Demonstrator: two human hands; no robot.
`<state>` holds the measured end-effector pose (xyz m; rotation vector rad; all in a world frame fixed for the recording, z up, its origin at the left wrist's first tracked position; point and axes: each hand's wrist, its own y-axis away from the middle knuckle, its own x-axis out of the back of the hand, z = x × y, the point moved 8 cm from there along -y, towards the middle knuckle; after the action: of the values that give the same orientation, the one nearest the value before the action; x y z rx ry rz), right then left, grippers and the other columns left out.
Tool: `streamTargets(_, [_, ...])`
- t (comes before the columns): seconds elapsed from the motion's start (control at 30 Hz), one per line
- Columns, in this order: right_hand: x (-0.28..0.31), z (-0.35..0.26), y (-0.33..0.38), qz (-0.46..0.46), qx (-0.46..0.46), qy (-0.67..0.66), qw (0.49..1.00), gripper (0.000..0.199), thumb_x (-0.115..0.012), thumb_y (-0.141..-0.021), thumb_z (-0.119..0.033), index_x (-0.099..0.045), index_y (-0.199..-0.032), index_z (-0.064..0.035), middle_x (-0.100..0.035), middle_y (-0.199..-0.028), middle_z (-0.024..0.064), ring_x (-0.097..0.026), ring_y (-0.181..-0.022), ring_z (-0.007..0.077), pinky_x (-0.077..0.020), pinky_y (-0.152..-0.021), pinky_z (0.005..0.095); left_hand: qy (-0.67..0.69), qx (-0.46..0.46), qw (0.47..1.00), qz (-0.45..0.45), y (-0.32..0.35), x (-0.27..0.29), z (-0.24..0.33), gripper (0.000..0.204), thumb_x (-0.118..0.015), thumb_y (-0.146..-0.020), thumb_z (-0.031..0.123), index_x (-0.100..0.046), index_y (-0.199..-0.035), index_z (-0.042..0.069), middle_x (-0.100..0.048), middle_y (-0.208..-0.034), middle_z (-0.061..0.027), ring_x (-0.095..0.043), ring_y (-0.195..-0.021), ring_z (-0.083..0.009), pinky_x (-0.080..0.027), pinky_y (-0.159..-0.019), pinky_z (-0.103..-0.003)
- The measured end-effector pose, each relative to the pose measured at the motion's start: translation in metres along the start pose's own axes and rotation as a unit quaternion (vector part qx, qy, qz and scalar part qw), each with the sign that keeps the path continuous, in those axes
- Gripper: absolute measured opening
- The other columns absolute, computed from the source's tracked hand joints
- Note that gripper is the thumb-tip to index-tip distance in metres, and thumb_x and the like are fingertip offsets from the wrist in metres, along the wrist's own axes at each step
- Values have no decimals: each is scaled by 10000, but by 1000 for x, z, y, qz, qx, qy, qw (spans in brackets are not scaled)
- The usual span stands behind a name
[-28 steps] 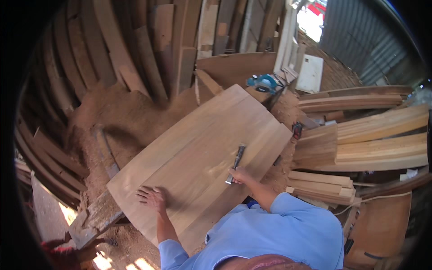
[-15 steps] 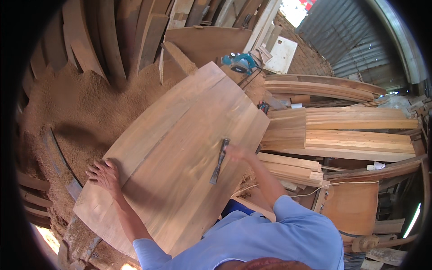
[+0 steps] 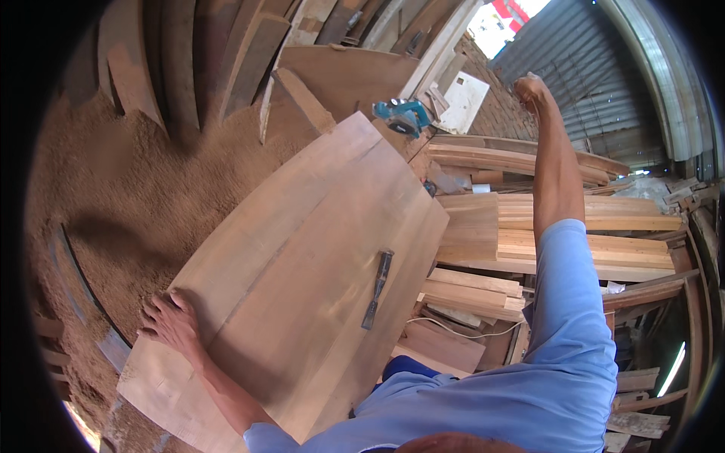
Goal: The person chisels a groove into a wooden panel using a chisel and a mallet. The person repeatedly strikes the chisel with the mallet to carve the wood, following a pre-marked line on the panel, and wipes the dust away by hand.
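A wide wooden panel, made of joined boards with a dark seam running along it, lies at a slant before me. My left hand rests on its left edge, fingers spread over the rim. On the panel's right part lies a chisel, dark-handled, with no hand on it. My right arm reaches far out to the upper right. At its end my right hand is closed, well away from the panel; a small pale bit shows at the fingers, too small to name.
A teal electric planer sits beyond the panel's far end. Sawdust is heaped on the left, below upright curved planks. Stacked timber lies to the right. A pale cable runs near the panel's right side.
My right hand has left the spot beside the chisel and swung up and out to the far right. The chisel stays on the panel. My left hand keeps its place on the edge.
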<state>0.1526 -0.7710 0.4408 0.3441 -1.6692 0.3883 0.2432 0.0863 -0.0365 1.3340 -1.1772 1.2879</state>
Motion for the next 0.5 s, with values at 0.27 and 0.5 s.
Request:
streamTargets(0.27, [30,17,-66,8,7,-64,998,238,-516,-922,-87,-639,-1047,73,-614,-799,120,-517,-633,196,-379,-498,421,45,-19,999,-4,1,7,13,551,-469,-1000,505,-582,-1368,111,-523,-1486,-158,-411,-1424,-371,-189,-1198,-641])
streamTargets(0.5, [11,-28,0,51,-6,-33,998,491,-486,-933,-76,-491,-1391,102,-631,-859,122,-502,-636,193,-370,-498,415,43,-29,999,9,0,10,6,560,-488,-988,506,-589,-1345,87,-542,-1449,-192,-414,-1415,-383,-177,-1200,-646])
